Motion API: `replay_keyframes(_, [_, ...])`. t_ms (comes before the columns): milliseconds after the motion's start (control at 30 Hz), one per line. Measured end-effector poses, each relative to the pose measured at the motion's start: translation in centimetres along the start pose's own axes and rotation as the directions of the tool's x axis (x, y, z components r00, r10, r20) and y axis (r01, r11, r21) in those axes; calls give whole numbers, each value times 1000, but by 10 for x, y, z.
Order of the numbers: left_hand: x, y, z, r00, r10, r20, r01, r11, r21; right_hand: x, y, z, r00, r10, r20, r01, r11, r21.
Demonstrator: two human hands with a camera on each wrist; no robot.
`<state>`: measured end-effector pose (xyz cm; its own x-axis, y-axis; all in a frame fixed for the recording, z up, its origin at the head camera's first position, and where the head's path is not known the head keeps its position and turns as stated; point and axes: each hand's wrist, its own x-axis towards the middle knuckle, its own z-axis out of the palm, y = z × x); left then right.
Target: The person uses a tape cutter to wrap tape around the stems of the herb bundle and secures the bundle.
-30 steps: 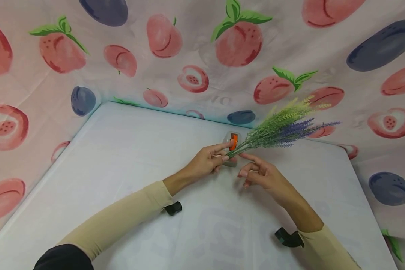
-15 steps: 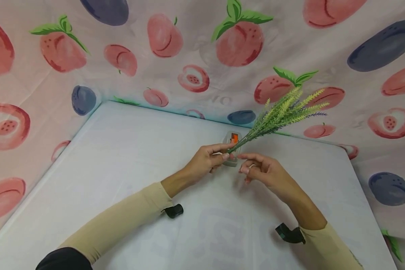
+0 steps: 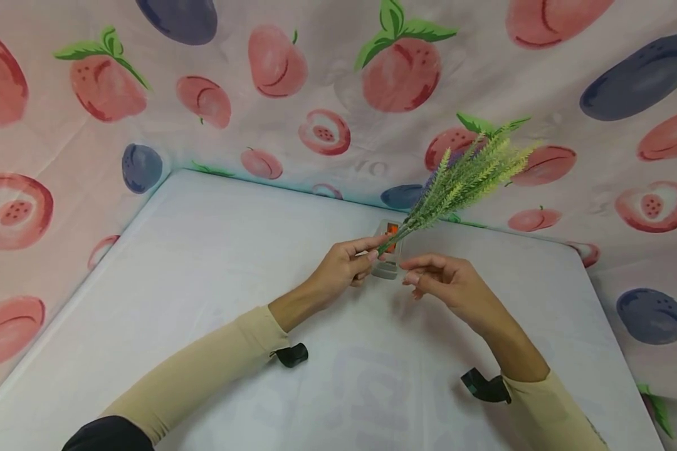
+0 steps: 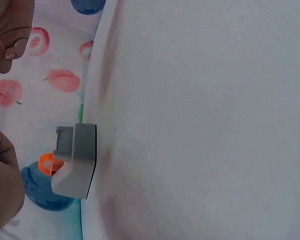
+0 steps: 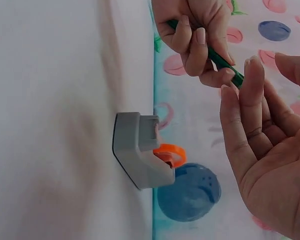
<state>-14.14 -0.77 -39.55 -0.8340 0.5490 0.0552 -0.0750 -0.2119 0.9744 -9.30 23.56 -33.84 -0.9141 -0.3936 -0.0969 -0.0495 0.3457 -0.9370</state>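
Observation:
My left hand (image 3: pixel 341 269) pinches the green stems (image 5: pixel 217 57) of an artificial flower bunch (image 3: pixel 462 178) between thumb and fingers. Its yellow-green and purple spikes lean up to the right. Close beside the stem ends is my right hand (image 3: pixel 448 285), its fingers loosely bent and the thumb apart. In the right wrist view, the right hand's fingertips (image 5: pixel 252 65) are near the stems; whether they touch cannot be told. Behind the hands a grey tape dispenser (image 5: pixel 135 150) with an orange core (image 5: pixel 175 154) stands on the table, partly hidden by the left hand and stems in the head view.
The white-covered table (image 3: pixel 231 250) spreads out under both arms. A fruit-print cloth (image 3: pixel 203 144) hangs along its back and sides. Black camera mounts stick out at the left wrist (image 3: pixel 292 355) and the right wrist (image 3: pixel 485 385).
The flower bunch has turned in my left hand: its purple spikes went from the lower right to the upper left side, and the heads tilt higher. My right hand has shifted slightly.

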Motion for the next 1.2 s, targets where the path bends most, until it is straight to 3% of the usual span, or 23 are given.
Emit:
replay_keyframes(167, [0,1,3,999,-34,-18,34,999,3,0,-3,-3,1000,-18,-19,18,999,-40])
replay_keyframes(400, [-2,1,5,998,-48,28,48,999,19,0,-8,-5,999,-41,-16,39,995,-88])
replay_keyframes(800, [-3,1,5,997,43,58,-43,999,-1,1,-17,-2,996,-88,-5,87,986,-141])
replay_keyframes(1200, [-4,2,2,998,57,36,-58,998,16,3,-21,-1,995,-100,11,101,976,-194])
